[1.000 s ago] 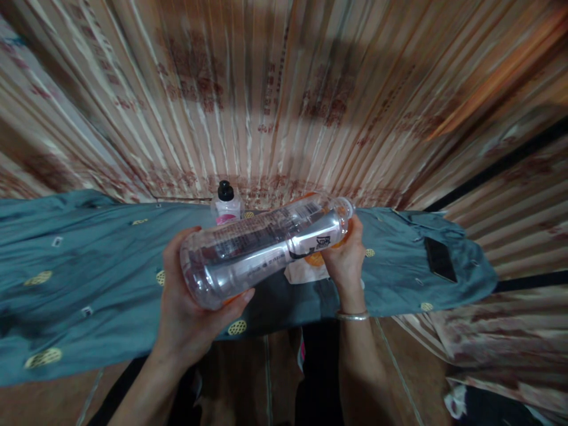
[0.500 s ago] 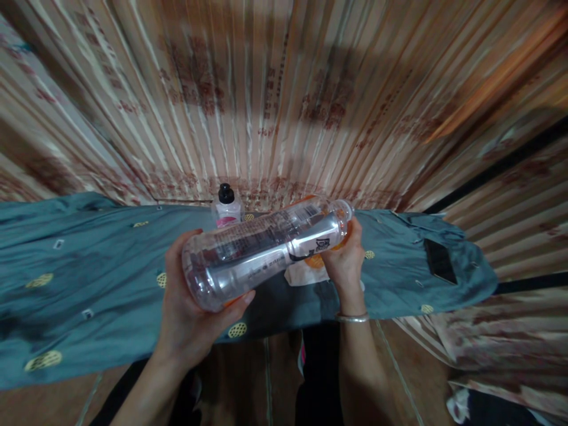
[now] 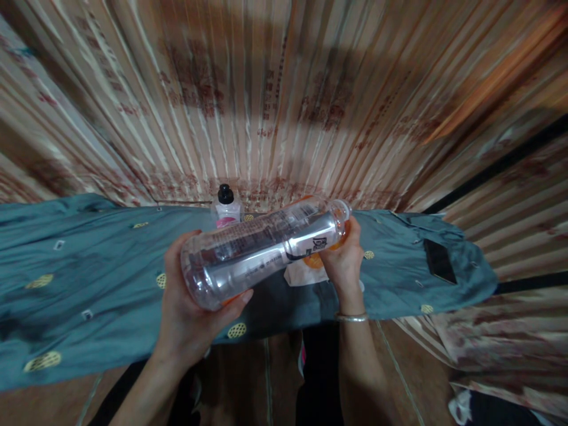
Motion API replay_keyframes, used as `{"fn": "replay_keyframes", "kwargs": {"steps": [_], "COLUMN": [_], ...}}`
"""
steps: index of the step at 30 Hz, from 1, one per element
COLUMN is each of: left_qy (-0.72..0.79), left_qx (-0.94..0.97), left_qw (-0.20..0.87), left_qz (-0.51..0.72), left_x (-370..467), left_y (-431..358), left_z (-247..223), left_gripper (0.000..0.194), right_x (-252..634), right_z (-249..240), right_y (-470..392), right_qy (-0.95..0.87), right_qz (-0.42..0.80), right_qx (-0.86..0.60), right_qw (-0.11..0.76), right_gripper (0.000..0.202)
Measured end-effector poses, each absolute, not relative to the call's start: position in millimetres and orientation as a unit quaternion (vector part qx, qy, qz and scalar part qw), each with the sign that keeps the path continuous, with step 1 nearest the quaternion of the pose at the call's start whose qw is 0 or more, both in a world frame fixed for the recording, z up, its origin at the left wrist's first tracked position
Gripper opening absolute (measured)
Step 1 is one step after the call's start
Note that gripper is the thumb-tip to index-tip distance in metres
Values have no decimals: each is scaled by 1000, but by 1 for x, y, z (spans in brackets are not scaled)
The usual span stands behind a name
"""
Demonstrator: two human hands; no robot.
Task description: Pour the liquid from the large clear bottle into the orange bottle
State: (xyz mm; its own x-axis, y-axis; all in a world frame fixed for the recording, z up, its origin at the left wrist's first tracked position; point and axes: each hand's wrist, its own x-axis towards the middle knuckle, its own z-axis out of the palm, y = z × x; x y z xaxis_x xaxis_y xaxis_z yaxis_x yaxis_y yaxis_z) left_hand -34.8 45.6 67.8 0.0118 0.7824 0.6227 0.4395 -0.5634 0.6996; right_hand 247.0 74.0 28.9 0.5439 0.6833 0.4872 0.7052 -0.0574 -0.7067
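Note:
A large clear plastic bottle (image 3: pixel 261 254) with a printed label lies tilted between my hands, its neck up to the right. Around its base curls my left hand (image 3: pixel 190 302), with the thumb along the lower side. My right hand (image 3: pixel 346 251) grips it near the neck, and those fingers are partly hidden behind the bottle. Behind the bottle stands a smaller bottle (image 3: pixel 227 212) with a black cap and a pink-and-white body. Below the held bottle, a white and orange item (image 3: pixel 308 273) rests on the cloth, mostly covered from view.
A teal cloth (image 3: pixel 110 266) with yellow pineapple prints covers the narrow table. Toward its right end lies a dark phone-like slab (image 3: pixel 439 261). A pleated, patterned curtain (image 3: pixel 266 89) hangs close behind, and dark bars (image 3: pixel 528 284) run along the right.
The bottle has shifted very slightly left and turned a little in my hands. Both hands keep their hold.

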Motion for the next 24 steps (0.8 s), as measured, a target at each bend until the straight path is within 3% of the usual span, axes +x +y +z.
{"fn": "replay_keyframes", "kwargs": {"steps": [6, 24], "left_qy": [444, 452], "left_qx": [687, 689], "left_qw": [158, 191], "left_qz": [553, 533], "left_x": [-32, -35], "left_y": [44, 42], "left_z": [66, 64], "left_gripper": [81, 80], "right_x": [245, 244], "right_z": [30, 33], "right_y": [76, 75], "right_qy": [-474, -471], "right_qz": [-11, 3], "right_qx": [-731, -736], "right_qw": [491, 487], "right_gripper": [71, 80]}}
